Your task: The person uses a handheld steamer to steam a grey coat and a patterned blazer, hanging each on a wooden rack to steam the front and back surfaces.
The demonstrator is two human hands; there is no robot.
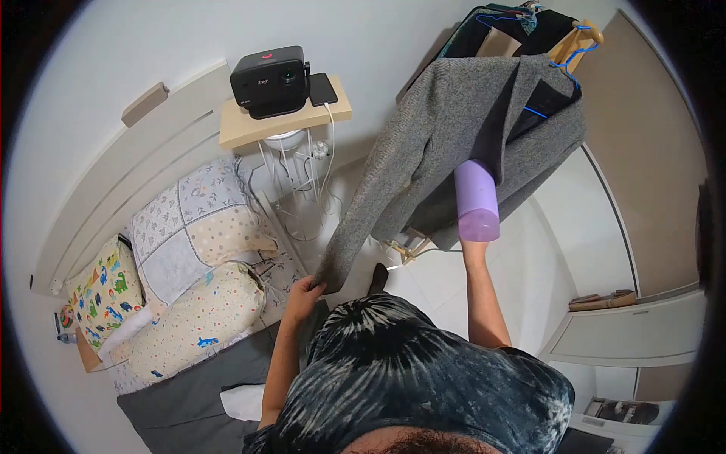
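A grey wool coat (pixel 473 102) hangs on a blue hanger from a wooden stand. My left hand (pixel 301 296) pinches the cuff of its sleeve, drawing the sleeve down and out to the left. In front of the coat's lower body, my right hand (pixel 475 248) grips a lavender, cylinder-shaped handheld garment steamer (pixel 476 198) with a translucent end towards me. Most of the right hand's fingers are hidden behind that end. The steamer overlaps the coat near its front edge in this view.
A small wooden side table (pixel 234 130) bears a black projector (pixel 271 82) and a phone (pixel 323 89) with a white cable. Left lies a bed with patterned pillows (pixel 200 204). Other clothes (pixel 491 30) hang behind the coat. A white cabinet (pixel 624 337) stands right.
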